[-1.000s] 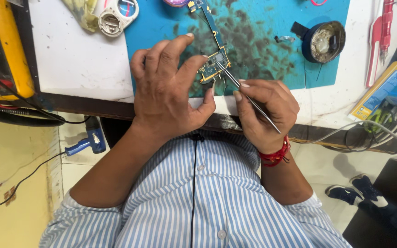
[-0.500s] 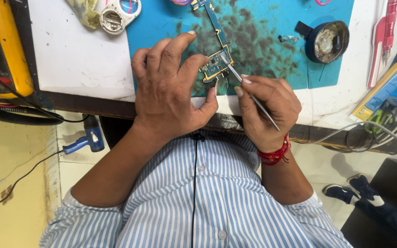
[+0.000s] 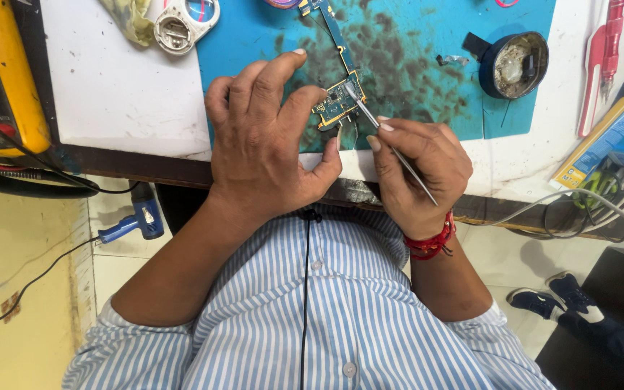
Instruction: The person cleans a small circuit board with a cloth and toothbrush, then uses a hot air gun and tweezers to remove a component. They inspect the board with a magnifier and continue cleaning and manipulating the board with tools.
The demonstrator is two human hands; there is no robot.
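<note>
**Probing a small circuit board on the blue mat**

Pinning things down at centre frame: the left hand (image 3: 269,144) arches over the small circuit board (image 3: 339,103), fingertips pressed on its near edge, its grip closed enough to trap the board flat on the stained blue mat (image 3: 406,58). The right hand (image 3: 420,170) pinches a pair of slim metal tweezers (image 3: 391,144) like a pen, grip tight on the shaft, the tip touching the board's upper right corner.

By the look of it, this is the fine stage: working at one part on the board. The next move would call for a steady left-hand hold and a very light, exact touch at the tip.

Around the white surface (image 3: 120,94): upper right, a round dark tin (image 3: 516,63) with pale residue; far right, red-handled cutters (image 3: 604,58) and a flat yellow-and-blue package (image 3: 612,137), oblong, lying at an angle. Upper left, a yellow meter (image 3: 12,79) with red leads, and a white round case (image 3: 182,22) near the top edge. A blue heat tool (image 3: 135,224) hangs below the surface edge, left.
</note>
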